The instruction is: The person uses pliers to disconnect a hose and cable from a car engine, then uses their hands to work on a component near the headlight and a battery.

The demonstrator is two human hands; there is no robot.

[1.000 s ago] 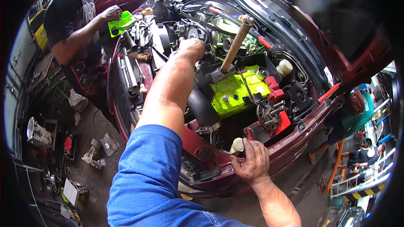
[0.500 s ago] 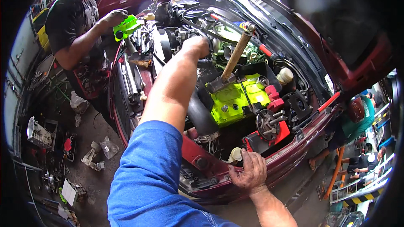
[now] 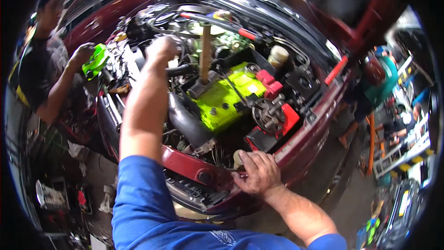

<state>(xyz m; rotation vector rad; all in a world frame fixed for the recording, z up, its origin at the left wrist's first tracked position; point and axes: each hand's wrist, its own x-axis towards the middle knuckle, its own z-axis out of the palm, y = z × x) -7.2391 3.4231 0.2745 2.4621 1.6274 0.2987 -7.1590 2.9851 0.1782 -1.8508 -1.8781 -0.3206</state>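
My left hand (image 3: 163, 48) reaches into the engine bay of a red car, over hoses and metal parts near the radiator side. Motion smears it, and its fingers cannot be made out. My right hand (image 3: 260, 174) rests on the car's front body edge with its fingers spread, beside a pale round cap (image 3: 238, 158). Between the hands lies a bright yellow-green battery (image 3: 221, 98). A hammer (image 3: 205, 60) stands on its head at the battery's far left edge, wooden handle up. A thick black hose (image 3: 186, 115) curves along the battery's near left side.
A round metal hub with studs (image 3: 268, 116) sits on a red and black box (image 3: 292, 116). A red-gripped bar (image 3: 217, 22) spans the far bay. At left, another person (image 3: 44, 71) holds a green container (image 3: 95, 61). The raised hood (image 3: 370, 23) hangs at upper right.
The view has swung to the right, so the car and both arms appear farther left. My left hand stays in the engine bay, and my right hand stays on the front edge.
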